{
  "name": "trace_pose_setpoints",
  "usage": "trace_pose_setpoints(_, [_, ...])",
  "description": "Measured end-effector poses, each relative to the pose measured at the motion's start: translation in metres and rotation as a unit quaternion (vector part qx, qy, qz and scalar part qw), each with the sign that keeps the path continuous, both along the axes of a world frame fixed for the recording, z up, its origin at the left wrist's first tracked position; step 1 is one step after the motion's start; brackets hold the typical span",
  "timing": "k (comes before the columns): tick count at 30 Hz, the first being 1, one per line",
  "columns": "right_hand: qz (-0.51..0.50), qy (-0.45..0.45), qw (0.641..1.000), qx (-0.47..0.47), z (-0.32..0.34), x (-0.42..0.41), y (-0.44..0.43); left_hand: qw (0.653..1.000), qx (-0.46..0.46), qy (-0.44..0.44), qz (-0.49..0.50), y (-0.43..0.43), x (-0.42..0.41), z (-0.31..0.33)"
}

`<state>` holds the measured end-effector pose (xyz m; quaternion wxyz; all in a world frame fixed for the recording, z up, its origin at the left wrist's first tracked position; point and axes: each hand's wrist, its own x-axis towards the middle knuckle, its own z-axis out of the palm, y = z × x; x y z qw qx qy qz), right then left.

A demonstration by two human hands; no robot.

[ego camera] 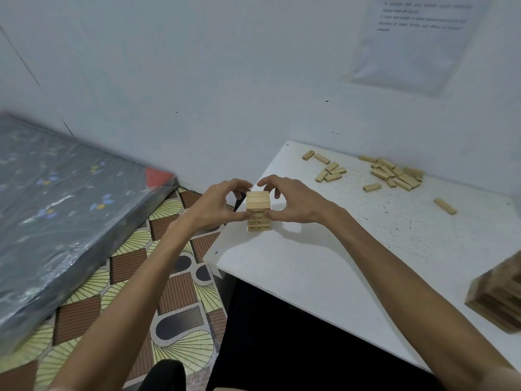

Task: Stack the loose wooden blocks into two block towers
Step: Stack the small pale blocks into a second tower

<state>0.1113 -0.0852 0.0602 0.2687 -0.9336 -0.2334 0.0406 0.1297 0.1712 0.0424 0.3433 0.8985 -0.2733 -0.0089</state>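
Observation:
A short tower of pale wooden blocks (258, 206) stands near the left edge of the white table (324, 261). My left hand (218, 206) cups its left side, fingers curled over the top and thumb on the front. My right hand (293, 203) grips its right side the same way. Loose blocks lie at the table's far side: a small group (329, 171), a larger heap (396, 174) and a single block (445, 206). A second, taller block tower (499, 297) stands blurred at the right edge of view.
A white wall runs behind the table, with a paper sheet (414, 40) taped to it. Left of the table lies a dark plastic-wrapped mattress (62, 210) on patterned flooring (172, 292). The table's left edge is close beside the small tower.

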Motion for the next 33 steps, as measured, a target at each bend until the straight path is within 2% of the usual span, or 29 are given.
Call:
trace_pose_setpoints(8, [-0.02,0.003,1.0,0.017,0.005,-0.007,0.0,1.0,0.002,-0.013,0.005,0.0,-0.007,0.009])
trace_pose_setpoints(15, [-0.051,-0.047,0.998,-0.009,0.022,-0.021,-0.01,0.998,0.016,-0.056,0.0,-0.016,-0.004,0.03])
trace_pose_setpoints(24, [-0.153,-0.069,0.983,-0.069,0.034,-0.05,-0.054,0.992,0.047,-0.092,-0.067,-0.08,-0.002,0.054])
trace_pose_setpoints(33, [-0.269,-0.037,0.956,-0.111,0.024,-0.086,-0.12,0.985,0.073,-0.087,-0.126,-0.157,-0.001,0.044])
